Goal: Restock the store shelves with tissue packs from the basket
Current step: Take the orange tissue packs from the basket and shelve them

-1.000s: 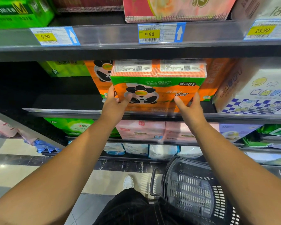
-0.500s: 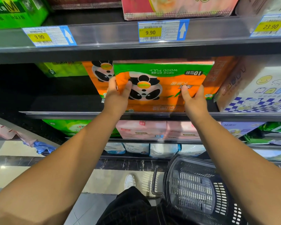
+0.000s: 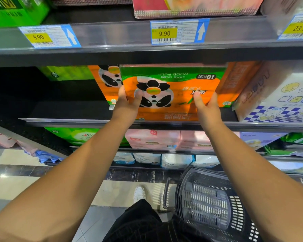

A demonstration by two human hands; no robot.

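Observation:
An orange and green tissue pack [image 3: 175, 89] with an upside-down panda stands upright at the front of the middle shelf [image 3: 68, 120]. My left hand [image 3: 128, 103] grips its lower left edge, thumb on the front face. My right hand [image 3: 206, 106] holds the lower right part, thumb pressed on the front. Behind it on the left stands another panda pack [image 3: 105, 81], and an orange pack [image 3: 238, 79] leans on the right. The black basket [image 3: 205, 201] sits on the floor at the lower right, and no packs show in it.
A white checkered tissue pack [image 3: 283, 95] stands right of the orange packs. A green pack [image 3: 66, 72] sits far back left, with dark open shelf space in front of it. The upper shelf edge [image 3: 112, 35] with price tags hangs close above. Pink packs [image 3: 152, 138] fill the shelf below.
The pack has tipped upright and slid deeper onto the middle shelf; its top face no longer shows. Both hands moved forward and up with it.

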